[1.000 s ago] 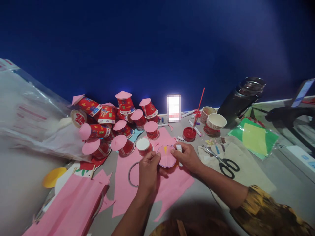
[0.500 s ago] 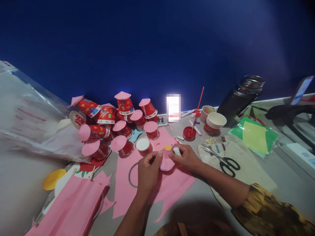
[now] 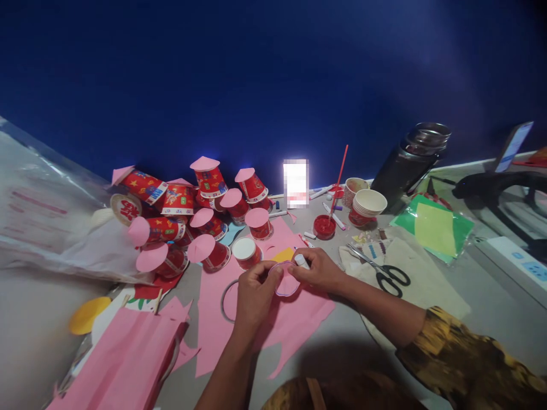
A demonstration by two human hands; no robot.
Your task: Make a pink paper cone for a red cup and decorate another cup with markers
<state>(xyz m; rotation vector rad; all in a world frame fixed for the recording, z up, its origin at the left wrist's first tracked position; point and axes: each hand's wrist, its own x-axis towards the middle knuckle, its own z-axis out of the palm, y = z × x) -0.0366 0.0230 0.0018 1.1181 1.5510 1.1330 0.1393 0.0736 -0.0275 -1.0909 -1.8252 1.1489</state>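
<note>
At the near left of the surface (image 3: 482,296) lies a pink paper bag (image 3: 123,353), and to its right a cut pink sheet (image 3: 294,330) spreads beneath the hands. Above that sheet, the left hand (image 3: 257,287) pinches the left edge of a small pink paper disc (image 3: 287,282) with a purple outline, while the right hand (image 3: 318,270) grips its far right edge and also keeps a white stick (image 3: 301,262) tucked in the fingers. The disc should be very light, flexible and easy to crease or tear, so a gentle thumb-and-finger hold near the rim would suit it. Scissors (image 3: 391,276) rest on the right, apart from the hands. Farther off, a white-topped cup (image 3: 245,249) stands just beyond the left hand, with a dish of red paint (image 3: 324,228) to its right; a black flask (image 3: 405,165) leans at the far right.
</note>
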